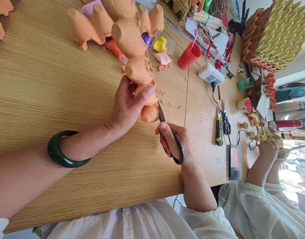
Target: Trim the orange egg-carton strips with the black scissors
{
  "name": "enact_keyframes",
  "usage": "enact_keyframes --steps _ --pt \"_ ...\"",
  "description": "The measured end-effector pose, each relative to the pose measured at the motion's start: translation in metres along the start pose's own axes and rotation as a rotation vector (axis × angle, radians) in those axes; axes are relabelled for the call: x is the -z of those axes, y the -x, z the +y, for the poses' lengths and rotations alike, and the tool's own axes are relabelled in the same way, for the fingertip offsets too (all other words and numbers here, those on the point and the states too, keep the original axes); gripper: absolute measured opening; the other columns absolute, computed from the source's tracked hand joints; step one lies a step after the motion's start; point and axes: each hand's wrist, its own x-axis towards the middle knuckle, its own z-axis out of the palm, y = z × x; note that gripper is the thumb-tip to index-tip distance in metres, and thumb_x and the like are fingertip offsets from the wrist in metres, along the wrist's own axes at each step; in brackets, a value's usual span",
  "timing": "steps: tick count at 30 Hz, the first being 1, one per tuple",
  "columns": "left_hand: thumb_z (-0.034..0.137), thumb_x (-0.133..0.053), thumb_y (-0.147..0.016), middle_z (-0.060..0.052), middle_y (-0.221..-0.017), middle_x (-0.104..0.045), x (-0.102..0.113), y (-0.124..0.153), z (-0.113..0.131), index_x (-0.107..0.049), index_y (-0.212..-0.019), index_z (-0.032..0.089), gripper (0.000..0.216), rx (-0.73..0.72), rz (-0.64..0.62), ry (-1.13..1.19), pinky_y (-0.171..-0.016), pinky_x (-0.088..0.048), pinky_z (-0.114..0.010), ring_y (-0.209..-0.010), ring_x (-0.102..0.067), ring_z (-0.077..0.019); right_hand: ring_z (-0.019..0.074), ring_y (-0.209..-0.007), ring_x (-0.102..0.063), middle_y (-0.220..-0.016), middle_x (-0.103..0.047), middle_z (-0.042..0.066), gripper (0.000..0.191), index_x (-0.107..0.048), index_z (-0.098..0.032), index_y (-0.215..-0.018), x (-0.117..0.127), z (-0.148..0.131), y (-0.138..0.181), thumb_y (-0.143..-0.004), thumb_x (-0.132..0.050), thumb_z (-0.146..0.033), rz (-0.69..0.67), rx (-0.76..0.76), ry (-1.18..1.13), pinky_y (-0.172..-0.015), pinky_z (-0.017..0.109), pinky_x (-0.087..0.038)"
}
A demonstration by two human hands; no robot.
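My left hand (129, 103), with a dark green bangle on its wrist, grips an orange strip of pulp egg carton (140, 69) near its lower end. The thumb presses on one cup while the strip stretches up and away over the table. Black-handled scissors (176, 147) are in my right hand (174, 139), fingers wrapped round the handles. Their blades meet the carton's right edge, close to the lowest cup (150, 113). Whether the blades are parted is hard to see. Small orange scraps (163, 94) lie just right of the strip.
Another orange carton piece (90, 26) lies behind, among bags of coloured clay (159, 43). A red cup (189, 55), power strip (211, 73) and utility knife (219, 129) lie to the right. Stacked egg trays (277, 33) stand far right. Another person's hands (268, 149) work at the right edge.
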Motion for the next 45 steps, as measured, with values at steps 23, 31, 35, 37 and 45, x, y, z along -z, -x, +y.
enact_keyframes --steps 23,31,35,37,45 --pt "0.071 -0.080 -0.076 -0.004 -0.100 -0.072 0.000 0.005 0.001 -0.062 -0.101 0.032 0.049 0.028 -0.030 -0.046 -0.084 -0.053 -0.050 -0.104 -0.071 -0.0337 0.0079 -0.050 -0.037 -0.056 -0.040 -0.007 0.058 -0.061 -0.019 -0.083 0.004 0.002 0.000 -0.087 -0.065 -0.077 -0.039 0.072 0.057 -0.046 0.024 -0.032" --pt "0.069 -0.080 -0.077 -0.003 -0.103 -0.073 -0.001 0.005 -0.003 -0.060 -0.100 0.032 0.048 0.068 -0.020 -0.004 -0.084 -0.052 -0.049 -0.106 -0.070 -0.0335 0.0066 -0.045 -0.026 -0.054 -0.030 -0.009 0.064 -0.060 -0.019 -0.079 -0.004 0.010 -0.005 -0.087 -0.058 -0.083 0.065 0.034 0.064 -0.042 0.026 -0.025" --pt "0.067 -0.083 -0.074 -0.003 -0.098 -0.072 -0.002 0.003 -0.002 -0.061 -0.097 0.033 0.047 0.084 0.003 0.018 -0.083 -0.053 -0.051 -0.098 -0.071 -0.0320 0.0050 -0.042 -0.025 -0.052 -0.031 -0.009 0.062 -0.060 -0.019 -0.078 -0.005 0.011 -0.006 -0.086 -0.063 -0.080 0.060 0.032 0.017 -0.039 0.024 -0.024" --pt "0.066 -0.082 -0.075 -0.003 -0.101 -0.072 -0.002 0.003 -0.001 -0.061 -0.099 0.033 0.045 0.084 -0.004 0.005 -0.084 -0.053 -0.052 -0.101 -0.071 -0.0326 0.0044 -0.040 -0.026 -0.051 -0.032 -0.010 0.061 -0.060 -0.019 -0.078 -0.005 0.011 -0.006 -0.085 -0.065 -0.079 0.048 0.013 -0.013 -0.036 0.023 -0.024" --pt "0.067 -0.081 -0.076 -0.003 -0.103 -0.074 0.000 0.002 -0.004 -0.062 -0.098 0.034 0.044 0.141 -0.008 0.017 -0.083 -0.055 -0.052 -0.110 -0.072 -0.0354 0.0067 -0.042 -0.039 -0.055 -0.044 -0.008 0.062 -0.062 -0.019 -0.084 0.009 0.004 -0.011 -0.080 -0.070 -0.079 0.027 0.014 -0.172 -0.034 0.021 -0.041"
